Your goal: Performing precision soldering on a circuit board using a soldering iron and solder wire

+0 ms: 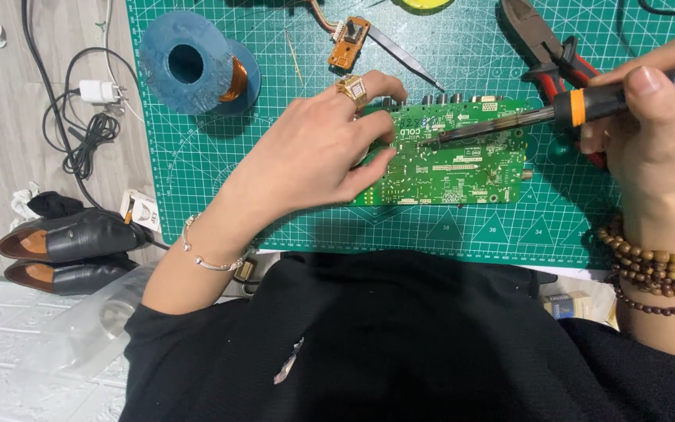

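We have the green circuit board (451, 152) lying flat near the middle of the green cutting mat (197, 172). Our left hand (314, 152) presses its left end, fingers spread flat. Our right hand (650, 109) clamps the soldering iron (587, 101), tip touching the board. Red-handled pliers (544, 47) lie toward the mat's far right corner, a blue spool (189, 66) toward its far left.

Single head-worn view, steeply downward and close over the green cutting mat (197, 172) and lap.
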